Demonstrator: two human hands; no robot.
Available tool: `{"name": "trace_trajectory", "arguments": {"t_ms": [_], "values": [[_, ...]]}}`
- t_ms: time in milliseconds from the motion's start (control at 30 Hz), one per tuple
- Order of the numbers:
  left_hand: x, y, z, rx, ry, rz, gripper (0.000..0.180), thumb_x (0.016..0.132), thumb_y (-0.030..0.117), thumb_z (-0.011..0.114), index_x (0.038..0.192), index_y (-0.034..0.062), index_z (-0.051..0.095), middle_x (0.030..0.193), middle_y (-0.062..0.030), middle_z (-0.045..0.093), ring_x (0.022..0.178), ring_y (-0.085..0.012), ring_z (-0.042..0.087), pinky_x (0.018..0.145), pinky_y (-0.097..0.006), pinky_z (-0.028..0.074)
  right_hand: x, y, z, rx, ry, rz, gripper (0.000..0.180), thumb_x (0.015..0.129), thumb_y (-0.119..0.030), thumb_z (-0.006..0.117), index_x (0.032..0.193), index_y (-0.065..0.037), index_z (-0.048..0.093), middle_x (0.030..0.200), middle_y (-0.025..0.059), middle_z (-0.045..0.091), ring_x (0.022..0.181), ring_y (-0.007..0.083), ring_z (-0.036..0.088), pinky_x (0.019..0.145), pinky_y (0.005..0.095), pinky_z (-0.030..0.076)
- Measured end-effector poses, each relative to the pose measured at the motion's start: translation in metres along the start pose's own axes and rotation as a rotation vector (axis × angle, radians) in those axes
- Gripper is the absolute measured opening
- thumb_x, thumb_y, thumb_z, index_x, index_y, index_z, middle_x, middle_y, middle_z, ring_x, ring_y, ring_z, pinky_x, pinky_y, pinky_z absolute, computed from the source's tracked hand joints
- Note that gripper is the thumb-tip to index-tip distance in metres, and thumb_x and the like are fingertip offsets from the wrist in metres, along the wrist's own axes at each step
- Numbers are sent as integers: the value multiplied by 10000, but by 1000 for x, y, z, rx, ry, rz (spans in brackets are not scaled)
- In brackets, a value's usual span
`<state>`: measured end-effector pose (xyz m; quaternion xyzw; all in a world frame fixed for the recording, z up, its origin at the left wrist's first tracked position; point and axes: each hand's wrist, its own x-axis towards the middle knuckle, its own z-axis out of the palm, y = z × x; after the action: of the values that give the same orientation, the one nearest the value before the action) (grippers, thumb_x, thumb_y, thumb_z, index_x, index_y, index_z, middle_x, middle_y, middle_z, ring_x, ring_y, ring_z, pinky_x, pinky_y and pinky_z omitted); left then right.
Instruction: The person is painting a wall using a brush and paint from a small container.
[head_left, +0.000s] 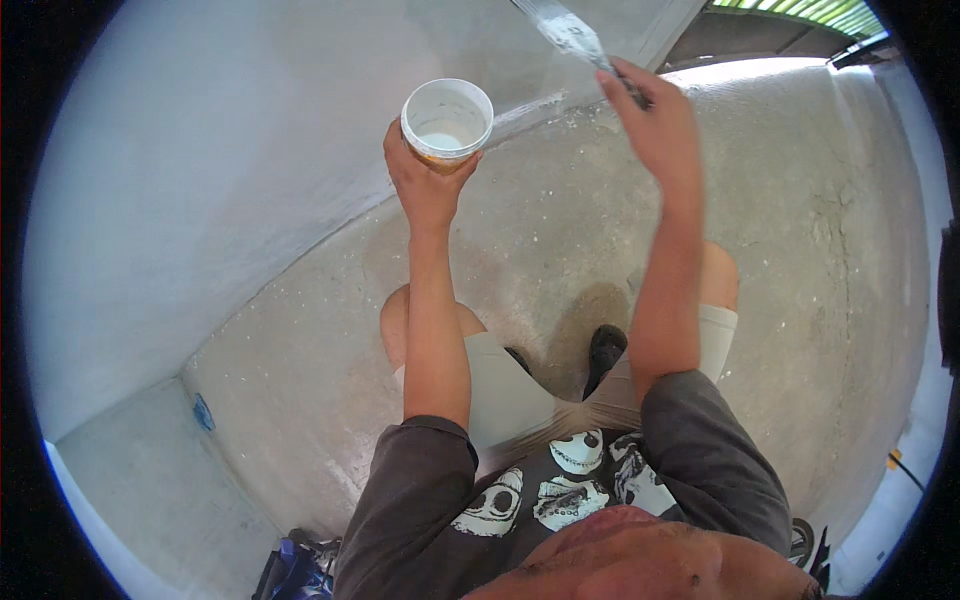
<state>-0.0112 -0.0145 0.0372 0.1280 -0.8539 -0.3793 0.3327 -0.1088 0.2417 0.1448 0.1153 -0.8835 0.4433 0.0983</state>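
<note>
My left hand (428,190) is wrapped round a small white tub (450,96), held upright with its open top facing me. White liquid that looks like paint (442,141) lies in the bottom. In my right hand (660,125), farther out and to the right, is a paintbrush (572,36) gripped by its dark handle. White paint coats the brush around its ferrule, and the head points up and left toward the wall (290,110). The bristle tips reach the top edge of the picture, so I cannot tell whether they touch the wall.
Grey concrete floor (540,240) with white specks spreads below, meeting the wall along a slanting edge. A small blue scrap (203,412) lies by the left corner. Dark and blue objects (300,565) stand at the lower left. A wheel (801,542) shows at the lower right.
</note>
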Motion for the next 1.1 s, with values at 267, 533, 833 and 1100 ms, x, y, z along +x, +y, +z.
{"name": "trace_trajectory", "arguments": {"t_ms": [267, 533, 833, 1100], "values": [[0, -3, -1, -2, -51, 83, 1102, 532, 140, 1002, 1463, 89, 414, 1443, -134, 517, 1308, -382, 512, 1071, -490, 440, -15, -65, -67, -294, -447, -210, 359, 912, -363, 738, 1142, -89, 771, 994, 180, 751, 901, 338, 722, 807, 419, 563], [-10, 2, 11, -6, -39, 269, 1143, 494, 113, 996, 1471, 133, 403, 1475, -115, 524, 1360, -366, 512, 1108, -491, 443, -9, -62, 20, -609, -519, -364, 191, 869, -249, 717, 960, -92, 778, 933, 154, 746, 907, 353, 725, 782, 467, 575], [-6, -3, 10, 22, -45, 348, 1158, 497, 93, 994, 1486, 159, 396, 1456, -123, 539, 1343, -368, 520, 1110, -486, 437, -6, -50, 10, -703, -567, -387, 168, 822, -208, 739, 922, -77, 773, 909, 146, 747, 883, 355, 727, 765, 462, 579], [-10, -7, 8, 108, -97, 307, 1147, 486, 79, 981, 1469, 149, 394, 1460, -112, 536, 1345, -362, 521, 1114, -487, 424, 2, -55, -53, -730, -584, -384, 269, 854, -279, 770, 1079, -132, 782, 1007, 117, 741, 970, 332, 694, 846, 446, 545]]}}
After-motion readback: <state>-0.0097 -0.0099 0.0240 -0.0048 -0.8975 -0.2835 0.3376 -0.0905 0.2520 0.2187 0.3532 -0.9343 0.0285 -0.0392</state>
